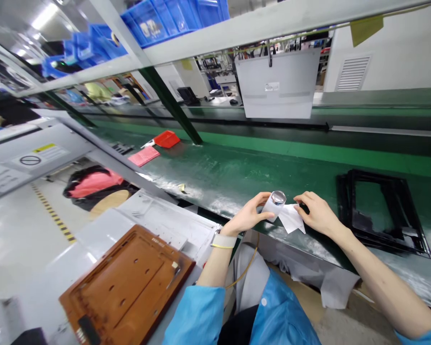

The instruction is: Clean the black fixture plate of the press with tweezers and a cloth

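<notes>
My left hand [249, 213] is wrapped round a small white bottle [273, 209] with a shiny metal top, tilted over the front edge of the green bench. Close to its right, my right hand [316, 211] pinches a white cloth or paper wipe [291, 219] between thumb and fingers. The wipe hangs down in pointed folds beside the bottle. Whether wipe and bottle touch, I cannot tell.
Black rectangular frames [382, 211] lie stacked on the bench at right. A brown moulded panel [129, 287] rests on the white machine at lower left. Further back are a red bin [167, 139] and pink sheets [144, 156]. A white board [278, 86] hangs above.
</notes>
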Available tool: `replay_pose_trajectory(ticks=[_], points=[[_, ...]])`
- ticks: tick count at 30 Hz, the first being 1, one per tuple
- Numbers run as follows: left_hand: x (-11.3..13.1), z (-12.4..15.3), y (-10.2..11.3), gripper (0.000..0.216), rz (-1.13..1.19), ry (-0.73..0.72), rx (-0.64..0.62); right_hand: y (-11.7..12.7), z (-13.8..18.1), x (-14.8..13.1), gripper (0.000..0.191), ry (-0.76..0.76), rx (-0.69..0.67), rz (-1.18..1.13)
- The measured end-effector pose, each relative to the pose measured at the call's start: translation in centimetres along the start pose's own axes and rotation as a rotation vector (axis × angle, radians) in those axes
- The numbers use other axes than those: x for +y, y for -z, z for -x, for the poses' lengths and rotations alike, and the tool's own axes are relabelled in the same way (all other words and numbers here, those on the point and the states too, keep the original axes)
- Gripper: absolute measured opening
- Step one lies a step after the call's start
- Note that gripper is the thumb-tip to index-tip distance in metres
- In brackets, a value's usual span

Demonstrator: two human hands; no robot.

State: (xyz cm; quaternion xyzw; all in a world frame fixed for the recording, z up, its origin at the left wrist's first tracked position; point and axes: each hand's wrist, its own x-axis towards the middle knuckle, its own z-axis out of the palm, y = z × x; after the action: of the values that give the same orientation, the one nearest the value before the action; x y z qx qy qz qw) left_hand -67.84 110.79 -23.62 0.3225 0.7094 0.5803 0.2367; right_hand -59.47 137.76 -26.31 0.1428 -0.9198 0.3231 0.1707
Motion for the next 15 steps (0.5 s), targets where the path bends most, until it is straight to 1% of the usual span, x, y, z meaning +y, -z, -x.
replay_pose_trajectory(ticks=[2, 4, 7, 8, 12, 15], points=[[-0.6, 0.0, 0.2, 0.064, 0.047, 0.007, 0.034, -0.7, 0.2, -0.1, 0.018, 0.0, -0.011, 0.057], [-1.2, 0.0, 0.4, 0.063, 0.086, 0.01, 0.098, -1.4, 0.4, -0.2, 0.018, 0.009, -0.029, 0.084], [-2.3, -0.2, 1.0, 0.064, 0.12, 0.002, 0.223, -1.9, 0.5, -0.4, 0.003, 0.029, -0.056, 0.071], [-2.6, -0.3, 1.2, 0.064, 0.123, -0.003, 0.258, -2.0, 0.5, -0.4, 0.003, 0.033, -0.06, 0.057], [-3.9, -0.7, 1.6, 0.066, 0.107, -0.037, 0.351, -2.0, 0.3, -0.3, 0.012, 0.026, -0.034, -0.025], [-5.0, -0.9, 1.4, 0.065, 0.092, -0.055, 0.398, -1.7, 0.0, -0.2, 0.015, -0.017, 0.008, -0.115]])
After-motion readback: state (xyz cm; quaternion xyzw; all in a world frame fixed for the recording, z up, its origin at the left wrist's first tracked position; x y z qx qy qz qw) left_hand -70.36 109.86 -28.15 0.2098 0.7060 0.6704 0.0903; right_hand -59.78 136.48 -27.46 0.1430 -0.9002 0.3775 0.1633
